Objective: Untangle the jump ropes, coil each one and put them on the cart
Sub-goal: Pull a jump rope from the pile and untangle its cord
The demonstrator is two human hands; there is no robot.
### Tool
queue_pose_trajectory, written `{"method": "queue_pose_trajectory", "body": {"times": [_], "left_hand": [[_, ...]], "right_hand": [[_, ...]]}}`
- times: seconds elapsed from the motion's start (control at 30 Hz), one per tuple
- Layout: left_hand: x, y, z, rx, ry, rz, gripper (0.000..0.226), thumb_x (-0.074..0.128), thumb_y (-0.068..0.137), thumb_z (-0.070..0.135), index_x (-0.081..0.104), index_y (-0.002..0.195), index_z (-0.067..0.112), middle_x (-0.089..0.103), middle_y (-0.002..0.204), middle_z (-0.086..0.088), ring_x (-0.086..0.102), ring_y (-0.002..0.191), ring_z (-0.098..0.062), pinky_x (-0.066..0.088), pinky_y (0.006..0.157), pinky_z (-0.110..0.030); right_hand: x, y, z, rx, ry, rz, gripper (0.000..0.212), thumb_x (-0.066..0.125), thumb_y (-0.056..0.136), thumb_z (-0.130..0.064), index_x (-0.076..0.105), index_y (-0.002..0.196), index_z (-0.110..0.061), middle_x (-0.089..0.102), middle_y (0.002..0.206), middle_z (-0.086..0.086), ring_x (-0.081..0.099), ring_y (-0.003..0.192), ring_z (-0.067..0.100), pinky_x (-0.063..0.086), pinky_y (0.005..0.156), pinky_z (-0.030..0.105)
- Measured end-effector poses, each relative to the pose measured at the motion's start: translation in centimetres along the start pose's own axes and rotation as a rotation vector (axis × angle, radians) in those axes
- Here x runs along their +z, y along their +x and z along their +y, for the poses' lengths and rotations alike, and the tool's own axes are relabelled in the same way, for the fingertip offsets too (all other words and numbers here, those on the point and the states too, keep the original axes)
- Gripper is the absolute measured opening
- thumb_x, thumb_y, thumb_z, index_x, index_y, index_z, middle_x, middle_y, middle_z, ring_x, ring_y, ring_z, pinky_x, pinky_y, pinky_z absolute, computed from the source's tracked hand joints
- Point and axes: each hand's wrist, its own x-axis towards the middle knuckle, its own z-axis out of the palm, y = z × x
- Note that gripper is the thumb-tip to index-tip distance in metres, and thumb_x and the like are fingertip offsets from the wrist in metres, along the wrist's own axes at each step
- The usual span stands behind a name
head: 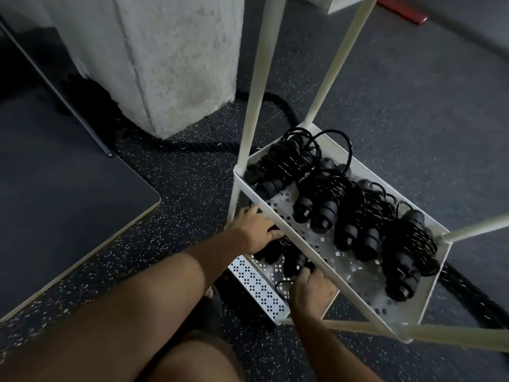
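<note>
Both your hands are down at the cart (253, 106), reaching in under the near rim of its upper tray (355, 274) to the lower shelf (256, 282). A coiled black jump rope (293, 261) lies on that lower shelf, partly hidden by the tray rim above it.

Your left hand (256, 230) rests on the end of this coil nearer the cart's left post, with its fingers bent down over the black loops. The fingertips are hidden behind the rim. Your right hand (311, 289) is at the other end of the coil, its fingers curled round the handle tips. A loose loop of cord shows just to its left.

In the upper tray four more coiled ropes lie side by side, each wound round its pair of handles. The first (281, 166) is in the far left corner, then the second (322, 199) and the third (360, 230). The fourth (407, 252) is against the right end.

Beyond the cart stands a concrete pillar (179, 64), with a thick black rope (192, 144) curving round its base on the speckled floor (170, 194). Left of the cart is the corner of a dark desk (68, 202).
</note>
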Motion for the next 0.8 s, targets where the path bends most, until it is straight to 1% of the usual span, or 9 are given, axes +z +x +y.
{"method": "queue_pose_trajectory", "body": {"times": [0.1, 0.2, 0.27, 0.37, 0.43, 0.47, 0.53, 0.63, 0.8], "left_hand": [[0.5, -0.1, -0.6, 0.049, 0.111, -0.001, 0.064, 0.024, 0.111, 0.053, 0.056, 0.152, 0.017, 0.024, 0.173, -0.016, 0.009, 0.163, -0.035, 0.011, 0.131, -0.054], [0.0, -0.6, 0.3, -0.002, 0.091, 0.06, 0.058, 0.037, 0.112, 0.048, 0.052, 0.152, 0.01, 0.036, 0.167, -0.012, 0.027, 0.157, -0.03, 0.025, 0.128, -0.043], [0.1, -0.7, 0.6, -0.007, 0.074, 0.14, 0.057, 0.043, 0.109, 0.05, 0.056, 0.147, 0.009, 0.051, 0.156, -0.013, 0.044, 0.145, -0.029, 0.035, 0.12, -0.039], [0.2, -0.6, 1.0, 0.075, 0.113, 0.146, 0.056, 0.029, 0.108, 0.046, 0.061, 0.141, 0.014, 0.05, 0.158, -0.012, 0.051, 0.138, -0.031, 0.044, 0.113, -0.043], [-0.2, -0.8, 1.5, 0.046, 0.123, 0.07, 0.046, 0.033, 0.113, 0.035, 0.066, 0.134, 0.011, 0.053, 0.153, -0.016, 0.053, 0.136, -0.036, 0.046, 0.112, -0.046], [-0.2, -0.9, 1.9, 0.057, 0.134, 0.068, 0.044, 0.035, 0.113, 0.033, 0.066, 0.134, 0.01, 0.056, 0.15, -0.017, 0.053, 0.136, -0.037, 0.043, 0.114, -0.046], [-0.3, -0.8, 2.1, 0.089, 0.184, 0.046, 0.046, 0.034, 0.114, 0.034, 0.061, 0.142, 0.009, 0.056, 0.15, -0.015, 0.048, 0.14, -0.037, 0.039, 0.116, -0.047], [0.1, -0.1, 1.5, 0.107, 0.244, -0.05, 0.06, 0.022, 0.114, 0.051, 0.041, 0.161, 0.018, 0.035, 0.168, -0.014, 0.019, 0.159, -0.042, 0.029, 0.124, -0.056], [-0.7, -0.1, 1.9, 0.096, 0.197, -0.108, 0.063, 0.026, 0.113, 0.054, 0.039, 0.163, 0.018, 0.024, 0.174, -0.015, 0.006, 0.162, -0.039, 0.013, 0.13, -0.058]], "right_hand": [[-0.3, -0.1, -0.2, 0.009, 0.06, -0.011, 0.034, 0.034, 0.116, -0.011, 0.065, 0.112, 0.003, 0.059, 0.106, 0.025, 0.056, 0.107, 0.037, 0.039, 0.099, 0.043], [-0.8, -0.2, -1.1, 0.034, 0.062, 0.012, 0.049, 0.035, 0.117, -0.036, 0.064, 0.127, 0.003, 0.066, 0.129, 0.026, 0.059, 0.125, 0.038, 0.038, 0.097, 0.04], [-1.1, -0.1, -1.3, 0.056, 0.033, 0.018, 0.044, 0.03, 0.118, -0.035, 0.056, 0.14, -0.007, 0.061, 0.142, 0.018, 0.054, 0.134, 0.033, 0.039, 0.106, 0.04], [-0.3, 0.9, -1.1, 0.048, 0.046, 0.012, 0.039, 0.026, 0.119, -0.03, 0.054, 0.142, -0.015, 0.059, 0.145, 0.012, 0.054, 0.116, 0.024, 0.038, 0.102, 0.042], [1.4, 1.0, -1.1, 0.017, -0.03, 0.014, 0.045, 0.023, 0.118, -0.036, 0.044, 0.155, -0.019, 0.051, 0.156, 0.016, 0.046, 0.14, 0.031, 0.024, 0.125, 0.045], [2.5, 1.4, -0.8, 0.01, -0.058, 0.018, 0.051, 0.02, 0.118, -0.04, 0.034, 0.163, -0.019, 0.041, 0.164, 0.021, 0.031, 0.155, 0.036, 0.01, 0.132, 0.047], [4.2, 1.8, -0.1, 0.0, -0.072, -0.008, 0.062, 0.016, 0.116, -0.048, 0.013, 0.171, -0.018, 0.016, 0.176, 0.023, 0.004, 0.165, 0.038, -0.003, 0.134, 0.049], [5.5, 3.2, 1.1, -0.053, -0.015, 0.008, 0.068, 0.015, 0.114, -0.052, -0.004, 0.171, -0.02, -0.001, 0.179, 0.018, -0.009, 0.166, 0.036, -0.007, 0.133, 0.051], [3.0, 2.2, -0.2, -0.064, 0.066, -0.029, 0.066, 0.022, 0.116, -0.05, 0.015, 0.17, -0.014, 0.01, 0.178, 0.019, 0.001, 0.166, 0.035, -0.001, 0.134, 0.051]]}}
